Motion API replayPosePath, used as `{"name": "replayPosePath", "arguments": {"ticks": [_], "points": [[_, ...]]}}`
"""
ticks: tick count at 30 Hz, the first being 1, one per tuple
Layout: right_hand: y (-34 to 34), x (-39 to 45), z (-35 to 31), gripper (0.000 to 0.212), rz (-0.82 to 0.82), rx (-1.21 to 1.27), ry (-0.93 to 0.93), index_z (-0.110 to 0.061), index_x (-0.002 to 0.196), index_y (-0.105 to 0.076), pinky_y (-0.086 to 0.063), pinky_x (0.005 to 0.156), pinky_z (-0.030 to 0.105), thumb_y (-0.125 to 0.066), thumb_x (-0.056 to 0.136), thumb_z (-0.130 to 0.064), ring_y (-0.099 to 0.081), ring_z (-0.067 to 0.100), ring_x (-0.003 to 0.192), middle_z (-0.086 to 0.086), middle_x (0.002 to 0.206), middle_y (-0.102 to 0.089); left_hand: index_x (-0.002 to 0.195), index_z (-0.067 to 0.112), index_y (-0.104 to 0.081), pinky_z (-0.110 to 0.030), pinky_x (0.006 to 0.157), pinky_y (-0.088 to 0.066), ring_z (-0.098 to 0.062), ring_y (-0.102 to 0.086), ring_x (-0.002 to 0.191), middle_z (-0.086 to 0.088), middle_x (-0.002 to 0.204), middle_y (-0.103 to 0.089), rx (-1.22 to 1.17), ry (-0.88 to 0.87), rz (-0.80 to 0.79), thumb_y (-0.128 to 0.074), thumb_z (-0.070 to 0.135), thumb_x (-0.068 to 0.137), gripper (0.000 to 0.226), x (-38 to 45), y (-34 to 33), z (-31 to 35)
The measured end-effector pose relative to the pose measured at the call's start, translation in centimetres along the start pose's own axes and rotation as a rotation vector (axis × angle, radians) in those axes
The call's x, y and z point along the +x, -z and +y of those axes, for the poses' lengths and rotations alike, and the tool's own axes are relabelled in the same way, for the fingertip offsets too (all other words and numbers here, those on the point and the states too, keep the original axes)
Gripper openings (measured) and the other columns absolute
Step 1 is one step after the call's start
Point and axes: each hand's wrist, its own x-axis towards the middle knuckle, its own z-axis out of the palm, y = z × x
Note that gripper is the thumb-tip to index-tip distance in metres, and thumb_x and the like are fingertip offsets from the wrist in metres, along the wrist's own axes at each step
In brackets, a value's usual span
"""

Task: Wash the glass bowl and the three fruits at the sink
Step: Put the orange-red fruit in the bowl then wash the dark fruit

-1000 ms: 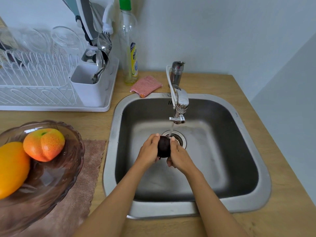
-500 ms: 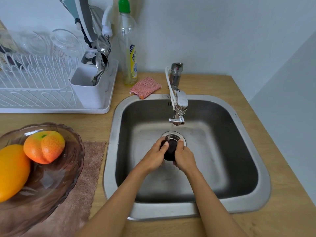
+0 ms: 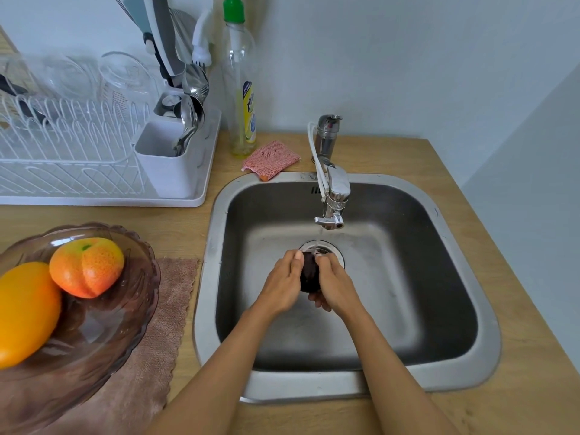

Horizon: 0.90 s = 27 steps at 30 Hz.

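Water from the faucet (image 3: pixel 329 215) fell on a dark round fruit (image 3: pixel 309 273), cupped between left hand (image 3: pixel 281 288) and right hand (image 3: pixel 334 285) at sink (image 3: pixel 439 215) centre. Wet skin likely slipped; palms on opposite sides suited it. Glass bowl (image 3: pixel 147 296) sat at 9 o'clock.

Dark fruit (image 3: pixel 309 273) at frame centre, under the water stream. Tinted glass bowl (image 3: pixel 103 334) lower left, upright, holding an orange-red peach (image 3: pixel 87 266) and a yellow-orange mango (image 3: pixel 23 312), touching.
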Motion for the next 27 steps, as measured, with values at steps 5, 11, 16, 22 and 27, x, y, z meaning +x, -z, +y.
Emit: {"name": "replayPosePath", "arguments": {"ticks": [5, 11, 16, 22, 27], "points": [[-0.3, -0.2, 0.2, 0.028, 0.027, -0.080, 0.076, -0.024, 0.110, -0.051, -0.040, 0.036, 0.015, -0.032, 0.101, -0.043, -0.059, 0.009, 0.043, 0.008, 0.082, -0.066, 0.112, 0.030, -0.048, -0.037, 0.092, -0.048, -0.018, -0.056, 0.102, -0.002, 0.111, -0.056, 0.058, -0.019, 0.030, -0.019, 0.050, 0.100, 0.037, 0.2, -0.1, -0.4], [-0.3, 0.3, 0.7, 0.037, 0.053, -0.135, 0.080, -0.011, 0.106, -0.058, -0.045, 0.039, 0.021, -0.028, 0.102, -0.032, -0.060, 0.018, 0.046, 0.016, 0.074, -0.066, 0.105, 0.027, -0.048, -0.036, 0.085, -0.047, -0.021, -0.056, 0.097, -0.004, 0.105, -0.058, 0.137, -0.013, 0.078, -0.020, 0.048, 0.101, 0.035, 0.3, -0.1, -0.3], [-0.1, 0.9, 0.7, 0.048, 0.175, -0.135, 0.097, -0.009, 0.084, -0.061, -0.042, 0.048, 0.015, -0.024, 0.102, -0.035, -0.058, 0.016, 0.057, 0.010, 0.069, -0.063, 0.106, 0.015, -0.052, -0.034, 0.083, -0.046, -0.024, -0.058, 0.096, -0.009, 0.100, -0.060, 0.043, 0.067, 0.094, -0.017, 0.049, 0.101, 0.049, 0.0, 0.2, 0.6], [-0.5, 0.6, 0.9, 0.041, 0.138, -0.080, 0.175, -0.019, 0.095, -0.057, -0.039, 0.059, 0.021, -0.023, 0.102, -0.040, -0.056, 0.015, 0.068, 0.001, 0.071, -0.058, 0.097, 0.007, -0.055, -0.022, 0.044, -0.032, -0.012, -0.037, 0.046, -0.004, 0.057, -0.041, -0.448, 0.410, -0.051, -0.013, 0.061, 0.096, 0.069, 0.6, 0.9, 1.4], [-0.5, 0.9, 1.0, 0.030, 0.175, -0.065, 0.161, -0.022, 0.104, -0.050, -0.039, 0.059, 0.021, -0.030, 0.100, -0.045, -0.059, 0.019, 0.080, 0.005, 0.091, -0.063, 0.120, 0.016, -0.045, -0.022, 0.048, -0.038, -0.010, -0.042, 0.055, -0.005, 0.074, -0.048, -0.381, 0.304, -0.057, -0.016, 0.072, 0.089, 0.071, 0.3, 0.5, 2.0]]}}
